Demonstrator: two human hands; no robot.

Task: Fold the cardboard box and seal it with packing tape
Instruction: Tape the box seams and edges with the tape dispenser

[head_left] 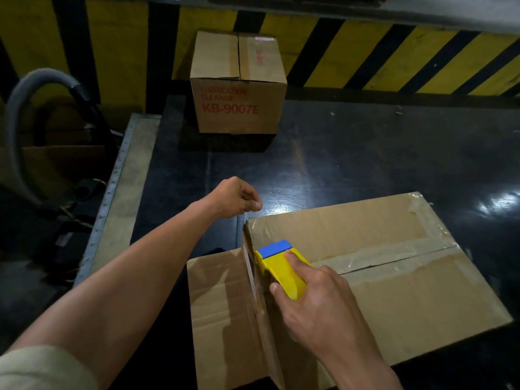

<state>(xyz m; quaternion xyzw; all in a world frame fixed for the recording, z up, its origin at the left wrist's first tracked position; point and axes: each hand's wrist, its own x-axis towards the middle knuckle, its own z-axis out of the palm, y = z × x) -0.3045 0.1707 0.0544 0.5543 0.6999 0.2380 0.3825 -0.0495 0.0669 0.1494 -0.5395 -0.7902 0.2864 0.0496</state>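
A brown cardboard box (394, 299) lies on the dark table in front of me, its top flaps closed and clear packing tape (399, 253) running along the centre seam. My right hand (318, 302) grips a yellow and blue tape dispenser (281, 266) pressed at the box's left top edge, where the tape bends down over the side. My left hand (236, 198) hovers above the table just beyond the box's far left corner, fingers curled closed with nothing visible in them. A flat cardboard sheet (219, 313) lies under the box at its left.
A second sealed carton (239, 88) printed KB-9007E stands at the far middle of the dark table (365, 153). A yellow and black striped wall (394, 52) runs behind. A grey hose (25, 108) and dark equipment sit left of the table's metal edge (112, 187).
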